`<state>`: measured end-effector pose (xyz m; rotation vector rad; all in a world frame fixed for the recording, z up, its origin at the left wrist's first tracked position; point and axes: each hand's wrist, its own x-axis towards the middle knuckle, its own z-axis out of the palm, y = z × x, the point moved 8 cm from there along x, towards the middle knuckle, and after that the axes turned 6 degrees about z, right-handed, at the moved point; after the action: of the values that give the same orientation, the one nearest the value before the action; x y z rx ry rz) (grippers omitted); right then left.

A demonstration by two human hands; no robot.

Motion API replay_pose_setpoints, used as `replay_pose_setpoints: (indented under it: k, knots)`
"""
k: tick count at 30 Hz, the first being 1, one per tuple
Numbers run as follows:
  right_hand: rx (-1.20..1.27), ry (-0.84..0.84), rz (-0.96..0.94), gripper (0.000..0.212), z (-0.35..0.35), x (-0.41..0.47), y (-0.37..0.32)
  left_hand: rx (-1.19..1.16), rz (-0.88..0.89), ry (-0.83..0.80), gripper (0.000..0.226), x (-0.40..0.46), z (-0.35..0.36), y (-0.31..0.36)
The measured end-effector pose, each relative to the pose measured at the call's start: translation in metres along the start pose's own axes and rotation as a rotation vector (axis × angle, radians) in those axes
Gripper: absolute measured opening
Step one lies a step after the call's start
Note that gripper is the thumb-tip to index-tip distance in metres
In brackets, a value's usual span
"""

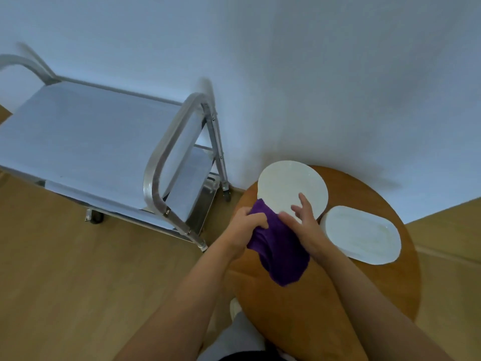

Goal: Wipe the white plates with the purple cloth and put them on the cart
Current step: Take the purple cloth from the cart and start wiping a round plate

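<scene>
The round white plate (289,186) is lifted and tipped up over the back part of the small round wooden table (364,290). Its far edge reaches past the table's back edge, close to the white wall (338,74). The right hand (304,225) holds the plate at its near edge, with the fingers (304,201) spread out on the white face and the thumb near the cloth. The purple cloth (278,251) is bunched up against the plate's lower left edge and hangs down over the table. The left hand (247,225) grips the top of the cloth, with its fingers curled tight around it.

Just to the right lies an oval white plate (361,234), flat on the table. Its right end sits near the table's right edge. It is very close to the round plate, but I cannot tell if they touch.

The front part of the table is bare brown wood under the arms.

To the left stands the metal cart (86,142) on little wheels. Its top shelf is flat and wide, with a curved handle bar (166,162) at the end nearest the table. There is a gap of wood floor (65,282) between the cart and the table. The cart's back side is near the wall.
</scene>
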<state>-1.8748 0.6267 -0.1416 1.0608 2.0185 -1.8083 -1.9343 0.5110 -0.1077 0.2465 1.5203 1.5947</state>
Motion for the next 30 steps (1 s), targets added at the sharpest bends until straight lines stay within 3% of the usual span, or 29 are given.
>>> replay_pose_setpoints:
  k: [2, 5, 7, 10, 13, 17, 23, 30]
  knots:
    - [0.148, -0.184, 0.044, 0.102, 0.004, -0.019, 0.022, -0.06, -0.038, -0.055, 0.045, -0.002, 0.015, -0.017]
    - [0.21, -0.289, 0.023, 0.078, 0.012, -0.04, 0.051, -0.055, -0.044, -0.088, 0.029, -0.004, 0.039, -0.042]
    - [0.264, -0.255, 0.011, 0.059, 0.012, -0.044, 0.072, 0.027, -0.032, -0.05, 0.005, 0.0, 0.05, -0.058]
    - [0.35, -0.132, 0.018, 0.038, 0.005, -0.042, 0.112, 0.15, -0.013, -0.002, 0.015, 0.01, 0.057, -0.092]
    - [0.399, 0.006, -0.002, 0.023, -0.003, -0.037, 0.149, 0.056, 0.048, -0.015, 0.012, 0.013, 0.067, -0.129]
    - [0.45, 0.182, -0.083, 0.021, -0.007, -0.047, 0.185, -0.116, 0.159, -0.061, 0.033, 0.001, 0.078, -0.17]
    - [0.577, 0.212, -0.154, 0.032, 0.008, -0.081, 0.221, -0.11, 0.221, -0.027, 0.019, -0.038, 0.08, -0.194]
    - [0.469, 0.249, -0.219, 0.061, 0.009, -0.113, 0.236, -0.068, 0.246, 0.018, 0.019, -0.063, 0.089, -0.193]
